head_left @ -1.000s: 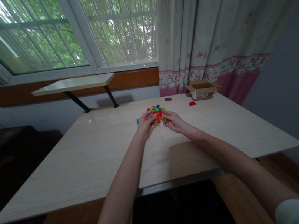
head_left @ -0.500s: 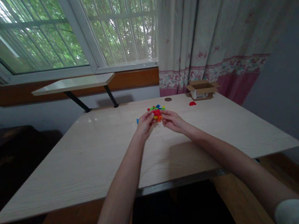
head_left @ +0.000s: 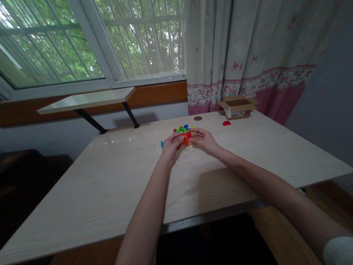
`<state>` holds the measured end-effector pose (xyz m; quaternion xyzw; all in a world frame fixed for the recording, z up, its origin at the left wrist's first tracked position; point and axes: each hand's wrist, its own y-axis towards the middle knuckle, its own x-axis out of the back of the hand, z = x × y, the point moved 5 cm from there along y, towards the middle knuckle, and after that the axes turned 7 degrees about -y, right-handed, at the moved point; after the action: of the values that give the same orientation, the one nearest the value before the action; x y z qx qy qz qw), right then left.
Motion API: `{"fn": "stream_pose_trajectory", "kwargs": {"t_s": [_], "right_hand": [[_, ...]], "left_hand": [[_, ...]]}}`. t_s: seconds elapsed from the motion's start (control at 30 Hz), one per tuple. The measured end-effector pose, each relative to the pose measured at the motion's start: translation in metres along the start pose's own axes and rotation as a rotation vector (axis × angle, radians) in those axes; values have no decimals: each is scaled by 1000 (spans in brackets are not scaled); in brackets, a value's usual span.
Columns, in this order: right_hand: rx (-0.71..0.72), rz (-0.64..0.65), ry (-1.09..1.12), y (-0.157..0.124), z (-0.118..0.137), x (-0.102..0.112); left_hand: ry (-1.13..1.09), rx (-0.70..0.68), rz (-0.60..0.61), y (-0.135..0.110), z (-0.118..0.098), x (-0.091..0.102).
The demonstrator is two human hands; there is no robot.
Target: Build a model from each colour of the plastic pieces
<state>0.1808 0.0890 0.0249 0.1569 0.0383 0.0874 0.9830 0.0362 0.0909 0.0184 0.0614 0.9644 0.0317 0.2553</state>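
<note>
Bright plastic pieces (head_left: 185,136) lie heaped on the desk (head_left: 89,194), my left hand (head_left: 170,148) and right hand (head_left: 204,141) meeting over them, both grips curled inward; what either pinches, I cannot tell.

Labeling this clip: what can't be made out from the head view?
- Colored pieces: too small in the head view to tell their shapes.
- Left hand, right hand: they cover part of the pile, so any held piece is hidden.
- Box: its walls and flaps hide most of the inside.
- Dark disc: too small to identify.
</note>
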Motion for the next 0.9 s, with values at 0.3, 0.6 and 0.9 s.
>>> {"fn": "stream_pose_trajectory", "kwargs": {"t_s": [0.3,0.6,0.9], "right_hand": [[153,-4,-278,2,1,11],[162,-10,-409,10,4,29],[257,-191,-1041,18,-4,149]], "left_hand": [[58,-12,-2,0,0,1],[78,-54,-30,2,0,2],[209,-245,-145,6,-11,15]]}}
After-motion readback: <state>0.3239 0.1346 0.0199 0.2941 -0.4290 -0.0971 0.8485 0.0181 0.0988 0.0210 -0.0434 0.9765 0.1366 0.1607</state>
